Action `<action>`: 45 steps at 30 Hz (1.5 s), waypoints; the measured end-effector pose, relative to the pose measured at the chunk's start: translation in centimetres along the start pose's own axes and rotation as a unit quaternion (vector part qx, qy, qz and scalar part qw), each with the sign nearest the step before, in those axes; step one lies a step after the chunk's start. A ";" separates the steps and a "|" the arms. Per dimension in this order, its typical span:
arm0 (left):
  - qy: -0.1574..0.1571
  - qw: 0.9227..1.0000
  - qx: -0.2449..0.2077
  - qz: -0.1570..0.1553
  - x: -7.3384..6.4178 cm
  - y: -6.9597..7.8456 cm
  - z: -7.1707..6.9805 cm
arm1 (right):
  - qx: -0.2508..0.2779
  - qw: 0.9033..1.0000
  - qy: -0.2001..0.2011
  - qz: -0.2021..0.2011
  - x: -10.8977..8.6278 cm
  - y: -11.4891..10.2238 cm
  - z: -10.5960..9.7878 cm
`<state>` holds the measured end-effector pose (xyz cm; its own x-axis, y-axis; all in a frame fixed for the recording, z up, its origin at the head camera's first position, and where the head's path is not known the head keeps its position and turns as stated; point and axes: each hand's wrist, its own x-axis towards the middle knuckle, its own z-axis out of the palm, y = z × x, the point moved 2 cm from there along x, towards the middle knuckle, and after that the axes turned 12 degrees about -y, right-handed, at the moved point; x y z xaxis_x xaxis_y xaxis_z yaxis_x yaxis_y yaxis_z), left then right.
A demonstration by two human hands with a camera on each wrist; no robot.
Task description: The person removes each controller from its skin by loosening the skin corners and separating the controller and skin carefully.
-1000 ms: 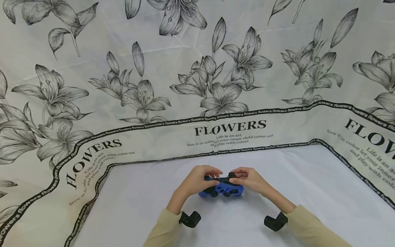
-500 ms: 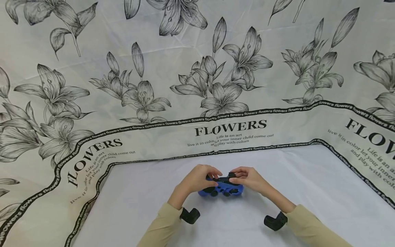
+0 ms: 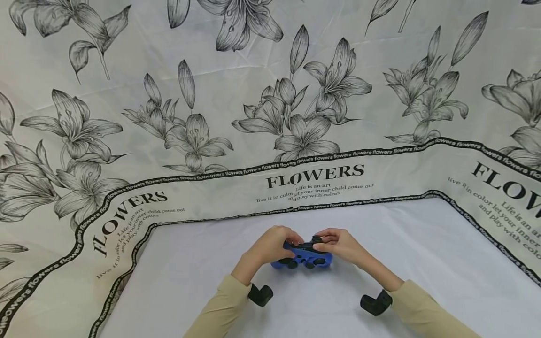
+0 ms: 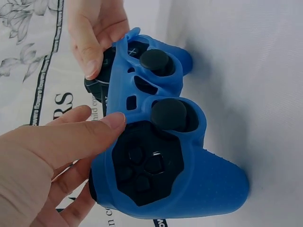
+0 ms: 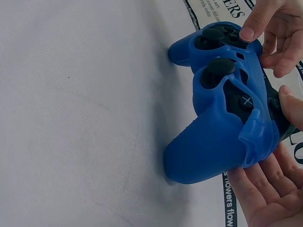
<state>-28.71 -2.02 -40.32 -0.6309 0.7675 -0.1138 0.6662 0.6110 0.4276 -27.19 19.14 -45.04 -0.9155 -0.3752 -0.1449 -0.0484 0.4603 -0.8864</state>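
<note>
A black game controller (image 4: 142,161) wears a blue silicone cover (image 3: 310,256), with its two thumbsticks toward me. Near the right-hand buttons, the cover's edge (image 5: 258,137) is folded back and bunched, baring part of the black body. My left hand (image 3: 272,245) holds the other end, its thumb (image 4: 90,135) on the cover's rim above the direction pad and its fingers behind. With its thumb on the bared black part, my right hand (image 3: 344,245) grips the button end; its other fingers (image 5: 265,184) reach behind and below. Parts of those fingers are hidden by the controller.
A white cloth surface (image 3: 329,300) lies under the hands. Behind it rises a pale curtain (image 3: 253,188) with printed lilies and lettering. A black camera is worn at each wrist, the left one (image 3: 260,295) and the right one (image 3: 375,303).
My left thumb and fingers have shifted slightly down and toward the left on the controller. My right hand and the controller stay almost in place.
</note>
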 end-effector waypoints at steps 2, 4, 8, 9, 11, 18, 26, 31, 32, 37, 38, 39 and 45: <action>-0.001 1.000 0.002 0.000 0.1 -0.1 0.0 | 0.001 1.000 0.000 0.001 0.0 0.0 -0.1; -0.002 1.000 0.002 0.001 0.2 -0.1 0.0 | 0.004 1.000 0.000 0.003 0.1 0.1 -0.1; -0.004 1.000 -0.001 -0.001 0.5 -0.4 -0.1 | 0.010 1.000 0.000 0.002 0.2 0.1 -0.2; -0.005 1.000 -0.001 -0.001 0.5 -0.4 0.0 | 0.012 1.000 0.000 0.002 0.1 0.1 -0.1; -0.007 1.000 -0.001 -0.002 0.6 -0.5 0.0 | 0.013 1.000 -0.002 0.002 0.1 0.1 -0.1; -0.014 0.999 0.040 -0.008 1.0 -0.3 0.1 | 0.006 1.000 -0.007 -0.007 0.0 0.1 0.0; 0.002 0.998 0.069 -0.005 0.9 0.1 0.0 | 0.003 1.000 -0.007 -0.002 -0.1 0.1 -0.1; 0.028 1.000 0.014 -0.001 0.7 -0.8 0.2 | 0.004 1.000 -0.010 -0.001 0.1 -0.1 -0.1; 0.034 0.999 0.009 0.001 0.7 -0.9 0.2 | 0.003 1.000 -0.010 0.000 0.1 -0.1 -0.1; 0.055 0.998 0.019 0.001 0.7 -1.4 0.4 | 0.001 1.000 -0.004 0.011 0.5 0.0 -0.1; 0.058 0.998 0.027 -0.001 0.7 -1.4 0.4 | 0.000 1.000 -0.003 0.011 0.5 0.0 -0.2; 0.061 0.997 0.040 -0.003 0.6 -1.3 0.4 | 0.002 1.000 -0.003 0.012 0.5 0.1 -0.2; 0.071 0.985 0.153 -0.023 0.3 -0.4 0.2 | 0.011 1.000 -0.004 0.009 0.4 0.1 -0.1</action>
<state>-29.15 -1.99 -40.71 -0.6982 0.7159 0.0087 0.7104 0.6913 0.1322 -27.64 19.15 -45.14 -0.9129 -0.3735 -0.1650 -0.0227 0.4499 -0.8928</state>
